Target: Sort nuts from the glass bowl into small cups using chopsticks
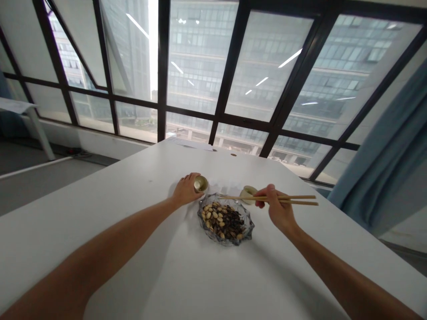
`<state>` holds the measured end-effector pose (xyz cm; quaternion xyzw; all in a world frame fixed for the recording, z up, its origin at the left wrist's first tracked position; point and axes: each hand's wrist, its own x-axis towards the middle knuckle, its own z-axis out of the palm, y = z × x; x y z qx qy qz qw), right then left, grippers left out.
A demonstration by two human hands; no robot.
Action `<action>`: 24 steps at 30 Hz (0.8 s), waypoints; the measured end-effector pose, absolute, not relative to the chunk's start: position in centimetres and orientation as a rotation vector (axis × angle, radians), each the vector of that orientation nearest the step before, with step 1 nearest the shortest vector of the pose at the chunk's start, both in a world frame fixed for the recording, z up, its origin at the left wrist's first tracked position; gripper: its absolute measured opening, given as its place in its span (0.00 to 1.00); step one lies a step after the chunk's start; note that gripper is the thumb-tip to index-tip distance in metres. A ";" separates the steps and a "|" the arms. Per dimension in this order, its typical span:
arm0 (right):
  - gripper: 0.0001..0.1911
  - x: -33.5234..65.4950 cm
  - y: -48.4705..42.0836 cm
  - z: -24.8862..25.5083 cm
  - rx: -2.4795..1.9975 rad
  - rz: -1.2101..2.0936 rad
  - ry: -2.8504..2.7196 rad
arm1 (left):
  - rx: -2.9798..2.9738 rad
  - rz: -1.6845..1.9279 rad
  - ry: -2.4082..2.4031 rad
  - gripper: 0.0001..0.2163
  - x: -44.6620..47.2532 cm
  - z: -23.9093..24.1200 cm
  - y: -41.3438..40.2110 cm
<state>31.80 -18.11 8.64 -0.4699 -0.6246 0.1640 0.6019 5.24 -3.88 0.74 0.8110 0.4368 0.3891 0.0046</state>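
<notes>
My left hand (187, 190) is closed around a small greenish cup (201, 184), which is tilted toward me at the back left of a glass bowl (248, 234). Pale pumpkin seeds (213, 214) lie mostly on the left in the bowl, with dark sunflower seeds (233, 218) on the right. In my right hand (275, 206) is a pair of wooden chopsticks (300, 200). Their tips point left over the bowl's far rim, close to the left cup. Behind them stands a second pale green cup (247, 193), partly hidden by the chopsticks.
Everything stands on a white table (140, 249). Papers (193, 145) lie at its far edge, near a round brown spot (233, 154). Large dark-framed windows (218, 115) rise behind it, and a blue curtain (380, 155) hangs on the right.
</notes>
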 end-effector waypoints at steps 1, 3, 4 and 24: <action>0.34 32.4 -18.7 8.6 -1.100 0.384 -1.437 | 2.523 1.231 1.379 0.31 5.2 0.7 -3.8; 0.35 33.6 -19.6 8.2 -1.113 0.403 -1.438 | 2.479 1.255 1.407 0.32 5.1 0.7 -3.7; 0.34 34.1 -19.9 7.9 -1.111 0.416 -1.443 | 2.454 1.267 1.422 0.32 5.1 0.6 -3.7; 0.29 34.2 -20.5 2.7 -1.065 0.407 -1.332 | 2.133 1.135 1.552 0.34 4.4 0.3 -2.6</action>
